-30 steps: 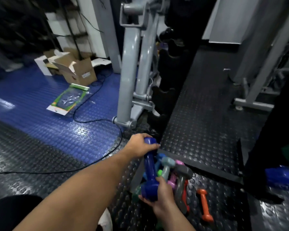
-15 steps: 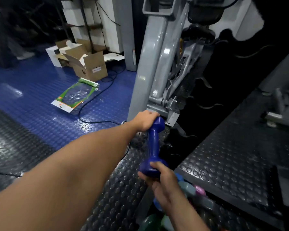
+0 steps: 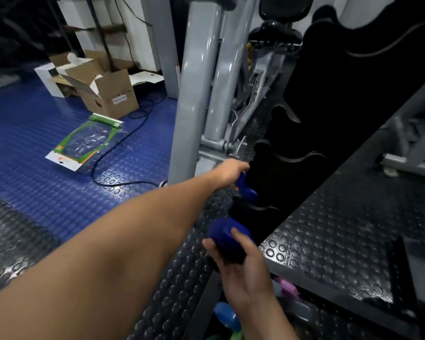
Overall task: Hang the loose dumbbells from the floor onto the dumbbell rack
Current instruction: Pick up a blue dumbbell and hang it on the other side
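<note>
Head view: the step in hand looks like seating the blue dumbbell [image 3: 231, 231] in a lower cradle of the black dumbbell rack [image 3: 312, 133]. Left hand [image 3: 231, 171] grips the far head, fingers curled over it right at the rack's edge. Right hand [image 3: 243, 273] cups the near head from below, fingers wrapped round it. Handle mostly lost in the dark between the two hands; can't tell if it's touching the cradle yet. Next move, prob.: line the handle up w/ the scalloped notch, lower till it sits, then let go w/ both hands. Rack is dark and low-contrast, so alignment needs care.

More loose dumbbells [image 3: 286, 287] on the floor [image 3: 172, 278] near the bottom edge, just beside the right wrist: pink, light blue, green bits showing, so task is far from done.

Containers: open cardboard box [image 3: 108, 94] on the blue floor area, flaps up, contents not visible. Small white box [image 3: 48, 81] just behind it, also can't see inside. Green-edged plastic packaging [image 3: 84, 143] lies flat nearby, looks empty.
</note>
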Tool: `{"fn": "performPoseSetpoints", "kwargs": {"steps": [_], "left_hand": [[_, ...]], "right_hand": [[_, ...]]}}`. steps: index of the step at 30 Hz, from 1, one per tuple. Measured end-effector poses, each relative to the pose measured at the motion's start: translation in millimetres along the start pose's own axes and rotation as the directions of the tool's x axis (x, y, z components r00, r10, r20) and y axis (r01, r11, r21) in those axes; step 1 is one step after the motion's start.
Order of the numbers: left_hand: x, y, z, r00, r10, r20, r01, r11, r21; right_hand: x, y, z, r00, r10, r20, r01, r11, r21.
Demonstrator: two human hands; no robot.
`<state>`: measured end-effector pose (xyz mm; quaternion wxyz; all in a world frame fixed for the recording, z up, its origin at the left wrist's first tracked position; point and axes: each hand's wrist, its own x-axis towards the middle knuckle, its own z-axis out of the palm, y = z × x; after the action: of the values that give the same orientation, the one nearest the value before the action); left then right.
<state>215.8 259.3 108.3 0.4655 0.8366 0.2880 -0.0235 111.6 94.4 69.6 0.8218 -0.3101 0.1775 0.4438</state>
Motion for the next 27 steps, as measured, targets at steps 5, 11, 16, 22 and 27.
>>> {"fn": "performPoseSetpoints", "kwargs": {"steps": [5, 11, 16, 22, 27], "left_hand": [[-27.3, 8.9, 2.4, 1.0, -0.001, -0.022, -0.002, 0.992, -0.125], [-18.5, -8.2, 26.6, 0.996, -0.08, 0.04, 0.09, 0.883, -0.461], [-31.9, -2.8, 27.7, 0.988, -0.149, 0.045, 0.149, 0.818, -0.556], [-51.1, -13.5, 21.4, 0.991, -0.109, 0.076, 0.132, 0.854, -0.503], [-44.1, -51.7, 24.3, 0.991, -0.102, 0.085, 0.125, 0.927, -0.352]], "right_hand": [[2.6, -7.2, -17.6, 0.999, 0.014, -0.036, -0.012, 0.998, 0.067], [5.7, -18.7, -27.2, 0.977, 0.206, -0.057, -0.203, 0.978, 0.054], [-1.0, -21.8, -28.1, 0.97, 0.239, -0.05, -0.236, 0.97, 0.048], [-4.1, -22.5, -29.7, 0.965, 0.241, -0.102, -0.25, 0.965, -0.084], [-9.7, -27.9, -31.2, 0.972, 0.212, -0.1, -0.231, 0.939, -0.256]]}}
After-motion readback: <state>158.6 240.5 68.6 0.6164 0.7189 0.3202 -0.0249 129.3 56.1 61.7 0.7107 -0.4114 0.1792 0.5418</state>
